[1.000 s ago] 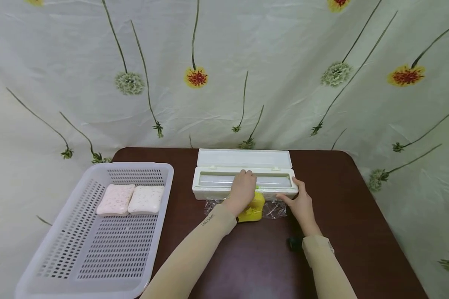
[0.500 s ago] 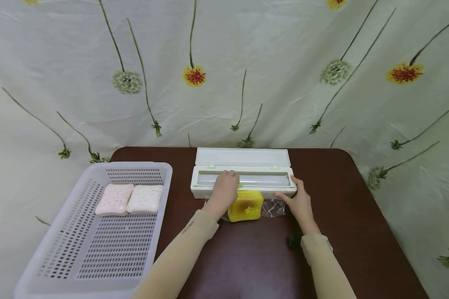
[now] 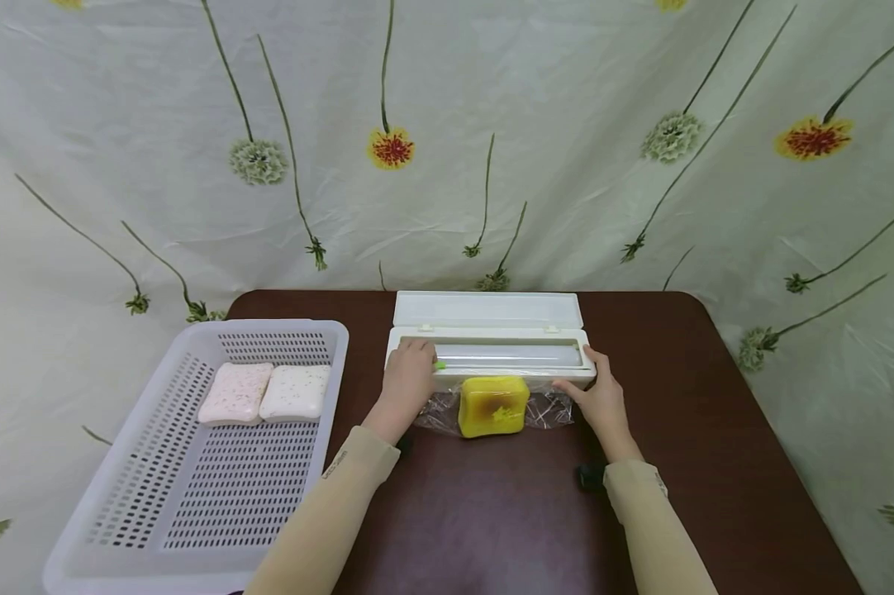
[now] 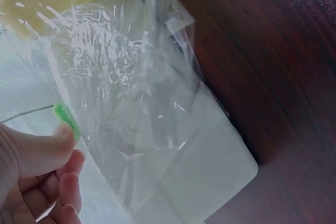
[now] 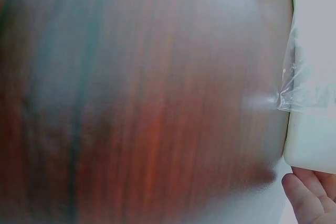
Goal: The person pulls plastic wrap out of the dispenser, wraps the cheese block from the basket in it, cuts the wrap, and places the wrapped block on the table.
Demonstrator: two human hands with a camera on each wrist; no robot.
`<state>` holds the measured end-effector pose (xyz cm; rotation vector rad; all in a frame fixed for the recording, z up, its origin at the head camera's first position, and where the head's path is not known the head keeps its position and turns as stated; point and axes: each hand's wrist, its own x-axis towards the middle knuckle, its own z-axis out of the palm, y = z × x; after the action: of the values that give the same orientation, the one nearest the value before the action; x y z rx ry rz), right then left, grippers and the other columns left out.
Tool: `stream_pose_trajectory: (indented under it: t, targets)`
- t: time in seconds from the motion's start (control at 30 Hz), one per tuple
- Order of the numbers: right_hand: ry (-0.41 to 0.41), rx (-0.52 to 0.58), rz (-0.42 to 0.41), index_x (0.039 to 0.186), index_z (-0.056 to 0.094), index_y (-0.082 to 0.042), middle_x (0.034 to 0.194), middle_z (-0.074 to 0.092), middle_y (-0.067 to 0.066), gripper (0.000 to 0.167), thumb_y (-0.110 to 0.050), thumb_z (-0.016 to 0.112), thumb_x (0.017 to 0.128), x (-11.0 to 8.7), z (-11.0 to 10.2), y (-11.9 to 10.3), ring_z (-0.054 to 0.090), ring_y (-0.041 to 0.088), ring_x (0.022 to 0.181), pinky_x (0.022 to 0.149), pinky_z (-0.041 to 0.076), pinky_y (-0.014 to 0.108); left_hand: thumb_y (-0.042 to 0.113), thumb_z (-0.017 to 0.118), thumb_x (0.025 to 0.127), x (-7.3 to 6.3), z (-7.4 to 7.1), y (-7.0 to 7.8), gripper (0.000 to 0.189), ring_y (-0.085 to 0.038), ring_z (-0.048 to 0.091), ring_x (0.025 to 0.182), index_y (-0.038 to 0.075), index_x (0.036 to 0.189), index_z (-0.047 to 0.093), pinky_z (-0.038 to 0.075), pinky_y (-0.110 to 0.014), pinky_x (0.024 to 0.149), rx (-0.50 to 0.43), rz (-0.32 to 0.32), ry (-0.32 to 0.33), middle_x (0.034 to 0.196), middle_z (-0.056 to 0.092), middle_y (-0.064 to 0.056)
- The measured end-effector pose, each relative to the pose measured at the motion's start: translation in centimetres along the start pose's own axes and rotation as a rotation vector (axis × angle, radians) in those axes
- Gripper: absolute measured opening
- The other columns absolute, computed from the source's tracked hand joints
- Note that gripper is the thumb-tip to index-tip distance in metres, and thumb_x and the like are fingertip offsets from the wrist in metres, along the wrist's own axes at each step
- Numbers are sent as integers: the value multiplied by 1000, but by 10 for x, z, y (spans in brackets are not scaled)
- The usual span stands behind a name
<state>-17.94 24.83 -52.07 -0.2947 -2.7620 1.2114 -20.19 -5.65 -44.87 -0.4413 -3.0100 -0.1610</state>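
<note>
A white cling film dispenser [image 3: 492, 335] stands at the back of the table, its lid [image 3: 487, 310] raised and a film roll [image 3: 514, 355] inside. My left hand [image 3: 408, 382] is at the left part of its front edge, pinching a small green slide cutter [image 4: 65, 120] between thumb and curled finger. My right hand [image 3: 603, 405] grips the right end, thumb at the front and fingers round the side. Clear film [image 3: 549, 407] hangs over the front edge. On that film sits a yellow rounded-square block [image 3: 494, 406] with a brown patch; film seems to lie over it too.
A white perforated plastic basket [image 3: 324, 471] takes up the left of the brown table [image 3: 492, 512]. Inside lie a pink speckled block [image 3: 235, 394] and a white speckled block [image 3: 295, 392], side by side. A flowered cloth [image 3: 566, 165] hangs behind the table.
My left hand has slid leftward along the dispenser's front edge with the green cutter, uncovering the yellow block. My right hand has stayed at the right end.
</note>
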Motion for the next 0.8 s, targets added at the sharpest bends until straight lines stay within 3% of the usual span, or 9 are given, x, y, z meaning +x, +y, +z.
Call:
stream_pose_trajectory:
  t: [0.17, 0.3, 0.57, 0.8]
  targets:
    - [0, 7, 0, 151, 28, -10, 146, 43, 30, 90, -35, 80, 82, -1, 1, 2, 47, 46, 130, 103, 44, 56, 8, 75, 85, -3, 0, -1, 13, -28, 58, 105, 8, 94, 66, 54, -38, 80, 28, 10, 49, 104, 66, -9]
    - [-2, 11, 5, 151, 28, -10, 147, 42, 29, 89, -34, 79, 82, -1, 1, 1, 47, 45, 131, 102, 44, 56, 7, 73, 87, -4, 2, -4, 9, -29, 59, 103, 6, 93, 66, 54, -38, 81, -19, -2, 71, 103, 65, -10]
    - [3, 21, 5, 150, 30, -11, 146, 44, 27, 87, -33, 80, 82, 0, 4, -2, 48, 44, 130, 102, 44, 56, 7, 68, 91, -7, 5, -13, 5, -31, 59, 93, 5, 95, 66, 53, -43, 77, -177, -77, 100, 103, 65, -13]
    - [6, 24, 14, 150, 30, -12, 149, 43, 26, 88, -34, 80, 82, 1, -1, -1, 47, 43, 131, 102, 44, 56, 3, 68, 89, -11, 5, -26, 8, -33, 56, 93, 4, 98, 66, 51, -44, 78, -163, -162, 110, 103, 63, -15]
